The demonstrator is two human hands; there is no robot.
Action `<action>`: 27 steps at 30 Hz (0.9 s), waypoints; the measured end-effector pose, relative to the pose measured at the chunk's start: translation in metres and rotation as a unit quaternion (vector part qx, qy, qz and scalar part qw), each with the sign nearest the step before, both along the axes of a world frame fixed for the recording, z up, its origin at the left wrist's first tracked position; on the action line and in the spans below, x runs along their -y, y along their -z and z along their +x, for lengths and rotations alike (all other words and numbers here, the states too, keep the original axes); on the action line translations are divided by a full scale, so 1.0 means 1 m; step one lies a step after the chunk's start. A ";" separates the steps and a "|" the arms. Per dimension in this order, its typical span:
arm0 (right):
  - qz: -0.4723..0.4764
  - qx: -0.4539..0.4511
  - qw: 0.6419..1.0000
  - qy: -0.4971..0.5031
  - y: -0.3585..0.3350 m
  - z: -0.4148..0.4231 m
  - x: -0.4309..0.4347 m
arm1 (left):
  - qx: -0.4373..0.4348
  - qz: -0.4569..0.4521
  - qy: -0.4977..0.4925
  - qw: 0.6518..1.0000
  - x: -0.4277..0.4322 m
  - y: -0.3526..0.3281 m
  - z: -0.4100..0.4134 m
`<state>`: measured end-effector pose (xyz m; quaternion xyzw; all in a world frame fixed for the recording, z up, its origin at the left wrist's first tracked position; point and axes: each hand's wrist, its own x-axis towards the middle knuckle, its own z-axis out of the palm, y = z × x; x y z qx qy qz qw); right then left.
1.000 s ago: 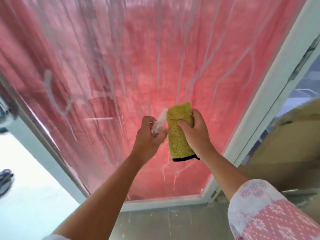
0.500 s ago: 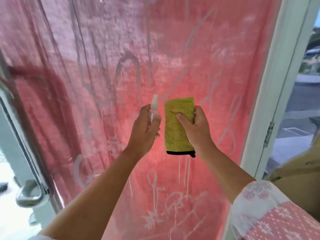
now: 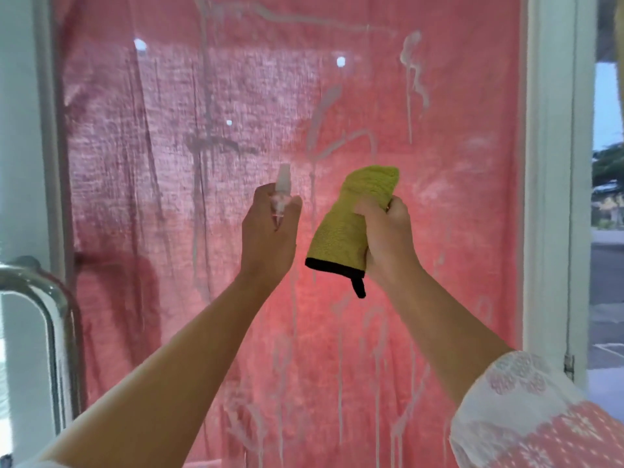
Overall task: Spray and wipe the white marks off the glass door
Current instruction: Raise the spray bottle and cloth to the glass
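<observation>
The glass door [image 3: 162, 136] fills the view, with red cloth behind it and white marks [image 3: 413, 65] and drips streaked across the pane. My left hand [image 3: 268, 236] grips a small clear spray bottle [image 3: 282, 185] with its nozzle end up, close to the glass. To its right, my right hand [image 3: 388, 236] clutches a folded yellow-green cloth [image 3: 351, 217] with a black edge, held just off the pane at the same height.
A white door frame [image 3: 548, 197] with a hinge [image 3: 569, 364] runs down the right; a street shows beyond it. A chrome door handle [image 3: 50, 319] curves at the lower left beside the white left frame [image 3: 20, 130].
The view has tilted upward from the bottom of the door to its upper part. Both hands rose with it, still side by side, and the right hand now bunches the cloth instead of holding it flat.
</observation>
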<state>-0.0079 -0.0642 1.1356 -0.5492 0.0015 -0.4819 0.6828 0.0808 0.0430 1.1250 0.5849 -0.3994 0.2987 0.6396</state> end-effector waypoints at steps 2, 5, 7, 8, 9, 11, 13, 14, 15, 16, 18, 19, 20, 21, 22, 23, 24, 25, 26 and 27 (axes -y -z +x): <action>-0.031 0.025 0.999 0.011 -0.019 0.007 0.001 | 0.026 -0.016 -0.010 0.999 0.001 -0.020 0.006; -0.075 0.082 0.993 0.041 -0.048 0.014 0.001 | 0.052 -0.025 -0.014 0.998 0.004 -0.054 0.013; -0.075 0.118 0.988 0.068 -0.070 0.018 0.000 | 0.058 -0.022 -0.022 0.998 0.005 -0.078 0.018; -0.067 0.133 0.985 0.083 -0.082 0.021 0.000 | 0.070 -0.023 -0.036 0.997 0.004 -0.090 0.021; -0.060 0.150 0.983 0.090 -0.096 0.025 0.000 | 0.091 -0.023 -0.056 0.994 0.004 -0.103 0.024; -0.055 0.171 0.978 0.105 -0.115 0.032 0.000 | 0.118 -0.016 -0.089 0.989 0.001 -0.123 0.027; -0.056 0.195 0.972 0.119 -0.131 0.035 -0.002 | 0.140 -0.014 -0.100 0.985 -0.002 -0.141 0.030; -0.058 0.209 0.968 0.129 -0.138 0.037 -0.002 | 0.153 -0.011 -0.102 0.983 -0.003 -0.148 0.031; -0.063 0.221 0.963 0.140 -0.144 0.038 -0.002 | 0.163 -0.009 -0.101 0.981 -0.004 -0.155 0.033; -0.069 0.233 0.958 0.150 -0.150 0.040 -0.003 | 0.173 -0.008 -0.099 0.980 -0.006 -0.161 0.035; -0.074 0.247 0.952 0.163 -0.160 0.043 -0.004 | 0.184 -0.008 -0.100 0.978 -0.009 -0.171 0.039; -0.074 0.252 0.951 0.164 -0.165 0.045 -0.005 | 0.188 -0.007 -0.104 0.977 -0.010 -0.175 0.041; -0.071 0.258 0.950 0.161 -0.170 0.048 -0.005 | 0.191 -0.003 -0.111 0.975 -0.012 -0.180 0.043; -0.065 0.264 0.950 0.156 -0.174 0.050 -0.005 | 0.194 0.001 -0.118 0.974 -0.014 -0.185 0.045; -0.059 0.264 0.950 0.154 -0.179 0.052 -0.006 | 0.197 0.008 -0.125 0.972 -0.016 -0.191 0.048; -0.055 0.261 0.952 0.151 -0.183 0.053 -0.007 | 0.201 0.015 -0.134 0.970 -0.018 -0.197 0.050; -0.051 0.251 0.956 0.144 -0.187 0.054 -0.007 | 0.206 0.024 -0.144 0.968 -0.021 -0.203 0.052; -0.046 0.242 0.960 0.135 -0.190 0.055 -0.009 | 0.210 0.033 -0.153 0.965 -0.024 -0.209 0.054; -0.042 0.234 0.963 0.128 -0.192 0.057 -0.010 | 0.210 0.043 -0.155 0.964 -0.028 -0.216 0.057; -0.037 0.229 0.965 0.123 -0.194 0.058 -0.011 | 0.206 0.052 -0.153 0.965 -0.032 -0.222 0.059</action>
